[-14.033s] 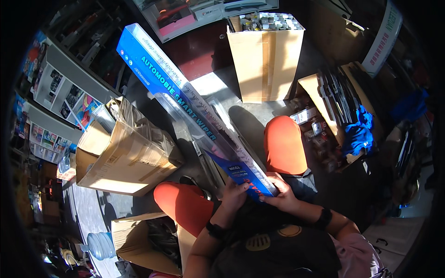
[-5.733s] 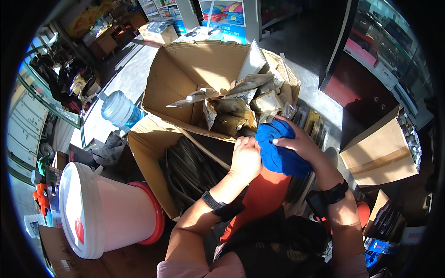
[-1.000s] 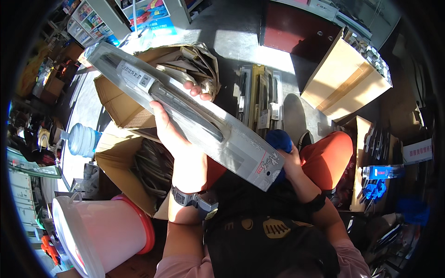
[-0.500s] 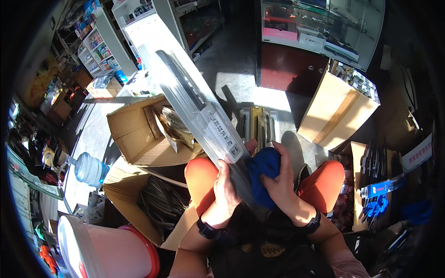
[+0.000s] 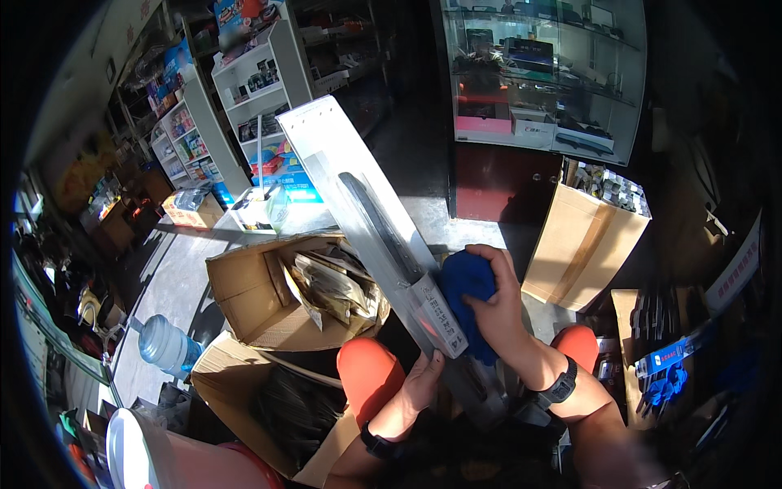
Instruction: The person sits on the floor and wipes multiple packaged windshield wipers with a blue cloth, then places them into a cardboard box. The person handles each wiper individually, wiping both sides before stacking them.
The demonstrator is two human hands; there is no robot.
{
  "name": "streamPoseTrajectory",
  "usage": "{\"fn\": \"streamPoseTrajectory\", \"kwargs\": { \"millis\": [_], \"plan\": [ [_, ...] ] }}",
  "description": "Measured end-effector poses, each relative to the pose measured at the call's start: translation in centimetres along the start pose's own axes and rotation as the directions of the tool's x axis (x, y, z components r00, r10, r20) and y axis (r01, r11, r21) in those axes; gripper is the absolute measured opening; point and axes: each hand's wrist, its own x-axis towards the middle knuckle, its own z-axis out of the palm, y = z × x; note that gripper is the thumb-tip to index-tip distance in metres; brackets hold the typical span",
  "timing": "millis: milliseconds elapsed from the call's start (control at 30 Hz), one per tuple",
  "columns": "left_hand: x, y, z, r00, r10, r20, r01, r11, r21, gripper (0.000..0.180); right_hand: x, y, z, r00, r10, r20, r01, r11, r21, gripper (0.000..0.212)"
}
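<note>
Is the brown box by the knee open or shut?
Open: the box has its flaps spread, with packets showing inside.

We hold a long flat package [image 5: 371, 232] with a wiper blade inside, tilted up and away from our lap. Our left hand [image 5: 422, 381] grips its lower edge from below, fingers [image 5: 434, 363] curled at the label. Our right hand [image 5: 498, 306] presses a blue cloth [image 5: 461, 285] against the package's right side. Just left of our knees sits an open cardboard box [image 5: 244, 285] of packages, with a water bottle [image 5: 165, 346] on the floor beyond it.
</note>
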Motion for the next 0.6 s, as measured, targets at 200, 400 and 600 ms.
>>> {"fn": "streamPoseTrajectory", "kwargs": {
  "millis": [200,400,600],
  "plan": [
    [0.0,0.8,1.4,0.987,-0.14,-0.073,0.12,0.966,-0.228,0.052,-1.1,-1.7,0.4,1.0,-0.005,0.025,0.006,0.999,-0.045,0.064],
    [0.4,-1.6,1.3,0.981,-0.163,0.105,0.156,0.985,0.076,0.07,0.3,1.4,-1.0,0.985,-0.138,-0.104,0.128,0.987,-0.099,0.061],
    [0.5,-1.6,2.0,0.924,-0.291,0.246,0.197,0.917,0.346,0.068,13.6,-2.5,-4.0,0.931,-0.19,-0.313,0.205,0.979,0.016,0.053]
  ]
}}
